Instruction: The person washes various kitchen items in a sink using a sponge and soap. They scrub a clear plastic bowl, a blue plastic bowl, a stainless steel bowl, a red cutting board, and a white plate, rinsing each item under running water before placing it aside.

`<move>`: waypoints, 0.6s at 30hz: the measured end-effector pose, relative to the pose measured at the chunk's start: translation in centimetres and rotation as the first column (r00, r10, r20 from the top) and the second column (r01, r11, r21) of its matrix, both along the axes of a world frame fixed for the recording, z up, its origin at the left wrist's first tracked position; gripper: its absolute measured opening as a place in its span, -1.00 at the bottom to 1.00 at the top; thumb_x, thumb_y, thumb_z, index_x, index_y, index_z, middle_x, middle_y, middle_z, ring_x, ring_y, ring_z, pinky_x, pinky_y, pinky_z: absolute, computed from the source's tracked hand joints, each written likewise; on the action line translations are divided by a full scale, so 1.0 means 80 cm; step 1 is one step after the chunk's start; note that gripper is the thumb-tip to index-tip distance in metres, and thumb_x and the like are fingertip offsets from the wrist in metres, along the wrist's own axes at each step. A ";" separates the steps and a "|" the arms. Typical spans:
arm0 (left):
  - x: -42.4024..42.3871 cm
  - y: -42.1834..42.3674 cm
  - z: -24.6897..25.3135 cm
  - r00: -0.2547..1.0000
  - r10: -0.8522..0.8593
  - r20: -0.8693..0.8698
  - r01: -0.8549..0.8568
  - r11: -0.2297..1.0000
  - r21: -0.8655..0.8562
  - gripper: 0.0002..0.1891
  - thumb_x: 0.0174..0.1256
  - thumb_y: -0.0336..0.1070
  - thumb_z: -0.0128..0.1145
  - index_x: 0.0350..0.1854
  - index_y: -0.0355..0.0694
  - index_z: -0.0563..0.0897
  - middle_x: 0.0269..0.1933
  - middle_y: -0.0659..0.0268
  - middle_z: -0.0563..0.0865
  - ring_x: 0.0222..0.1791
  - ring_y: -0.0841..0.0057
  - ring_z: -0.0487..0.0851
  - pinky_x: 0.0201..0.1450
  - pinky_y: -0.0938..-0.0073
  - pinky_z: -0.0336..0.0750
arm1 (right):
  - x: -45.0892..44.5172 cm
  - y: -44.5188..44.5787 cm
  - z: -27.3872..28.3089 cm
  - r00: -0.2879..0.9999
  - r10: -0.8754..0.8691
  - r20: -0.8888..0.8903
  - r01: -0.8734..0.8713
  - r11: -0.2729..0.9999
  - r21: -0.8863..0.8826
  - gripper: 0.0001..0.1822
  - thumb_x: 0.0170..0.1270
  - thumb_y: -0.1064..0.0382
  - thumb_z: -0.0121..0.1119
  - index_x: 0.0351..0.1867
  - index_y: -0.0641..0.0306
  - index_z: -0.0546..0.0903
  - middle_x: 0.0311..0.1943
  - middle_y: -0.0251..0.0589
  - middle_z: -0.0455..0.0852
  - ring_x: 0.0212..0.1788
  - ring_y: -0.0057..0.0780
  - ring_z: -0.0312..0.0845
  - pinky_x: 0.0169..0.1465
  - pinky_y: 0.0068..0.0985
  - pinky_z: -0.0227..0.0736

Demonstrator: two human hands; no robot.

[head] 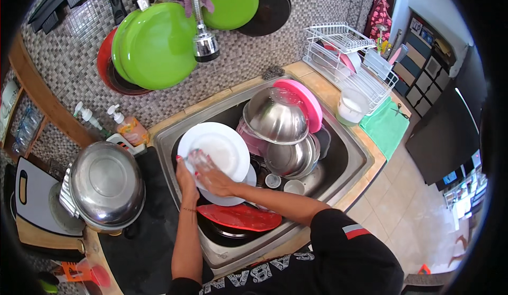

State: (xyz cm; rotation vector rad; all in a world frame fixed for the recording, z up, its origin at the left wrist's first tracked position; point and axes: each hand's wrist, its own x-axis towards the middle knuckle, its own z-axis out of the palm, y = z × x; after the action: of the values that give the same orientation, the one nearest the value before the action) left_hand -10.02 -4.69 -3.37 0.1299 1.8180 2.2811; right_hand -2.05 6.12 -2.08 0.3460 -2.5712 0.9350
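Observation:
Over the sink (222, 252) a soapy white plate (227, 144) is tilted up, its edge gripped by my left hand (187, 178). My right hand (212, 172) lies on the plate's face with suds on the fingers; whether a sponge is under it I cannot tell. Beneath sits another white plate (226, 200), and nearer me a red plastic dish (242, 217). At the right of the sink, an upturned steel bowl (278, 116) leans by a pink plastic lid or basin (311, 104). Steel bowls (291, 158) and small white cups (294, 186) lie below it.
A faucet spout (205, 45) hangs beside green pans (158, 47) on the tiled wall. Soap pump bottles (131, 128) and a large steel pot (106, 184) stand left. A white dish rack (349, 65), a plastic tub (352, 105) and a green cloth (385, 126) are right.

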 end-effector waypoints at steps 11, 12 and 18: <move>0.008 0.002 0.034 0.998 -0.033 0.049 0.028 0.994 0.110 -0.44 0.53 0.03 -0.22 0.24 -0.42 0.42 0.17 0.18 0.57 0.14 0.49 0.52 0.22 0.50 0.34 | -0.005 0.129 0.027 0.961 -0.235 -0.145 0.275 0.837 0.473 -0.36 0.38 0.15 -0.20 0.43 0.36 0.05 0.44 0.15 0.02 0.51 -0.04 -0.20 0.51 -0.17 -0.32; 0.008 0.005 0.028 0.999 -0.005 0.052 0.000 0.996 0.091 -0.44 0.52 0.04 -0.20 0.20 -0.42 0.47 0.13 0.20 0.60 0.10 0.51 0.53 0.18 0.51 0.36 | -0.020 0.120 0.033 0.935 -0.305 -0.180 0.351 0.861 0.367 -0.37 0.38 0.16 -0.21 0.43 0.36 0.05 0.44 0.14 0.00 0.51 -0.04 -0.21 0.51 -0.17 -0.33; 0.020 0.008 0.029 0.997 -0.074 0.029 0.072 0.996 0.058 -0.37 0.51 0.11 -0.25 0.25 -0.45 0.40 0.21 0.15 0.53 0.16 0.46 0.48 0.21 0.50 0.32 | -0.048 0.029 0.025 0.977 -0.067 -0.205 0.108 0.975 0.193 -0.39 0.42 0.15 -0.26 0.43 0.36 0.06 0.45 0.11 -0.01 0.52 -0.07 -0.25 0.51 -0.19 -0.37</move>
State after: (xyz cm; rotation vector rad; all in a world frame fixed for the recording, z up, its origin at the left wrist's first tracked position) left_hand -8.45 -4.07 -1.06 0.1659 1.7046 2.2726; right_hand -5.87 8.41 -0.06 0.3585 -2.4800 0.5763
